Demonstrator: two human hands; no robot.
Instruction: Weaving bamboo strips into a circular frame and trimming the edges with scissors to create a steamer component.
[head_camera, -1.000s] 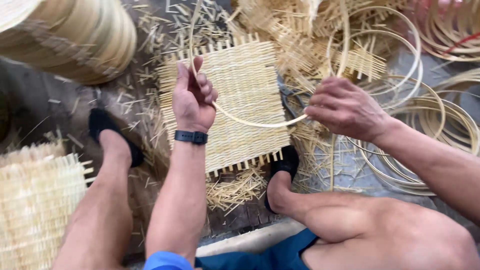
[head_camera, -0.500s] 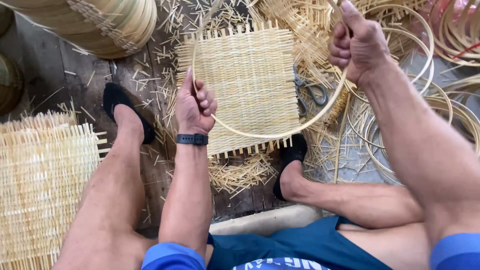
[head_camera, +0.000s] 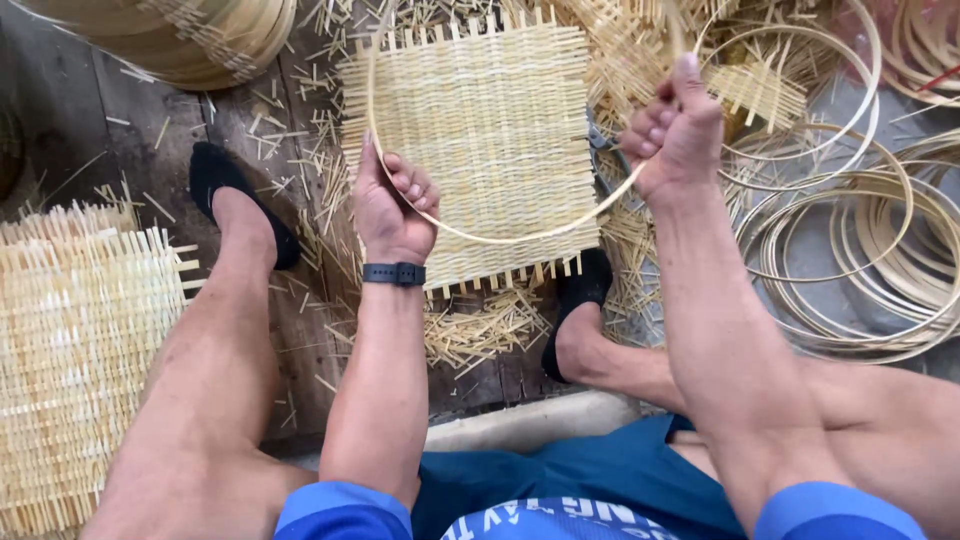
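My left hand grips the left side of a thin bamboo hoop, and my right hand pinches its right side with the thumb up. The hoop hangs in the air over a square woven bamboo mat that lies flat on the wooden floor between my feet. A black band sits on my left wrist. The top of the hoop runs out past the upper edge of the view.
A stack of woven mats lies at the left. Several loose bamboo hoops pile at the right. A round woven basket stands at top left. Bamboo offcuts litter the floor around my black shoes.
My right hand has risen and swung out to the right side of the hoop, opening the strip into a wide ring over the mat. My left hand has kept its hold.
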